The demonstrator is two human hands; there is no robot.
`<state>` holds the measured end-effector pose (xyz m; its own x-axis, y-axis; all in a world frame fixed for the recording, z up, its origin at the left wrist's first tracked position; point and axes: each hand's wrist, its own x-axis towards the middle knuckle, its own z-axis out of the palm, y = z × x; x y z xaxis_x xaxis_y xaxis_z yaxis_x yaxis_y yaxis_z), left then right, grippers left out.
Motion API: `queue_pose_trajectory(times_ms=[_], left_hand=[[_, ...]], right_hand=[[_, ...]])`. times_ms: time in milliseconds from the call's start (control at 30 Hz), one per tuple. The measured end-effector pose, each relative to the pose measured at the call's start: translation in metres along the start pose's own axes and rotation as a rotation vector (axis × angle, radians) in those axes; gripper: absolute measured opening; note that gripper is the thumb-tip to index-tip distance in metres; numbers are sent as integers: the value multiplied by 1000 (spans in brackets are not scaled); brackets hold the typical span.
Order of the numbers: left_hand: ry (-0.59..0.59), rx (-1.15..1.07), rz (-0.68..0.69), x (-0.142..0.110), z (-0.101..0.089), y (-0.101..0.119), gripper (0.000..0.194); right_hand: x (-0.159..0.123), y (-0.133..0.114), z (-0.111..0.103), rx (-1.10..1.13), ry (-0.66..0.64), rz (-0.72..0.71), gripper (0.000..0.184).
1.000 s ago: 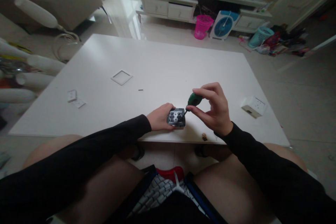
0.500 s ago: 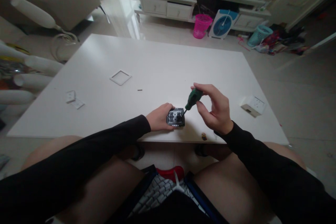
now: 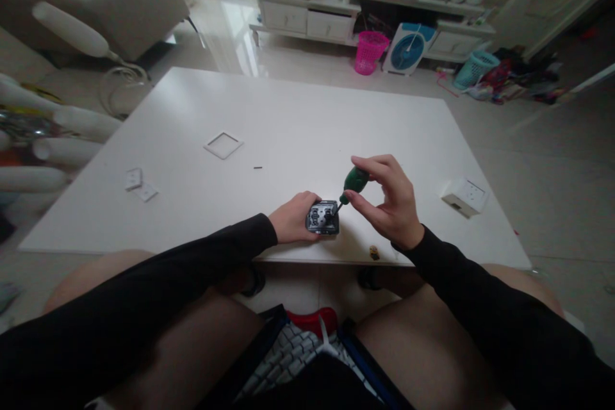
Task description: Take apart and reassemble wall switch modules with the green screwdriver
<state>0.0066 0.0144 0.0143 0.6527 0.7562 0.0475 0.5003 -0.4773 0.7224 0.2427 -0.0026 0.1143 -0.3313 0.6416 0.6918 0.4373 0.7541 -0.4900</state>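
Near the front edge of the white table [image 3: 288, 115], my left hand [image 3: 294, 218] grips a black-and-grey electrical module [image 3: 323, 216], thumb and fingers on its sides. It looks like the inside of a switch or socket. My right hand [image 3: 391, 202] holds a screwdriver [image 3: 354, 180] by its green handle between fingers and thumb. The screwdriver slants down to the left, its tip at the right part of the module. Whether the tip sits in a screw is too small to tell. A small yellow-brown object [image 3: 373, 252] lies below my right hand.
A white square frame [image 3: 223, 145] and a thin dark strip [image 3: 258, 168] lie left of centre. Farther left are two small white plates [image 3: 142, 186]. On the right stands a white socket box [image 3: 465, 196]. Beyond the table are a pink basket [image 3: 369, 52] and a blue-and-white fan [image 3: 408, 48].
My right thumb and fingers have shifted on the green handle, with the thumb now lower and nearer the shaft. The module stays in my left hand. The whole view has moved slightly.
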Motion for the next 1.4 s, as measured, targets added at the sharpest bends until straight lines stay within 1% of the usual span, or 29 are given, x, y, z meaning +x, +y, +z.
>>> queue_pose_trajectory(times_ms=[100,167,233,300,467,567,667,767,833,967,1033,1100,1233,1300,1400], left_hand=[[36,54,12,0,1,3,63],[42,85,20,-1,1,5,60],[39,108,30,-1,2,6,56],[45,128,38,-1,2,7,55],[79,118,10,1,5,8,63],[96,132,-22,2,7,8,65],[91,158,-39,4,9,8,66],[78,196,-61,6,11,9,70],[64,234,-70,7,11,10,74],[36,285,-80,8,10,14,75],[27,294,-85,8,10,14,74],[25,291,-91,8,9,15,74],[31,291,-109,9,9,14,73],[34,294,-111,9,8,14,72],[34,286,-112,8,8,14,71]], right_hand=[[-4,2,3,45,17,41,59],[-7,3,5,126,-6,91,63],[-7,2,5,171,-36,114,63],[-6,1,6,159,-40,113,59],[-5,0,8,66,30,80,53],[-9,0,7,109,-4,74,60],[-10,0,7,142,-52,78,64],[-8,-1,8,86,-21,46,59],[-8,-1,9,85,7,50,59],[-13,2,8,193,-19,111,64],[-14,2,7,242,-49,113,63],[-12,2,6,220,-45,100,60],[-7,-2,8,62,51,76,60],[-8,-3,9,59,64,80,63],[-11,-3,8,126,25,130,66]])
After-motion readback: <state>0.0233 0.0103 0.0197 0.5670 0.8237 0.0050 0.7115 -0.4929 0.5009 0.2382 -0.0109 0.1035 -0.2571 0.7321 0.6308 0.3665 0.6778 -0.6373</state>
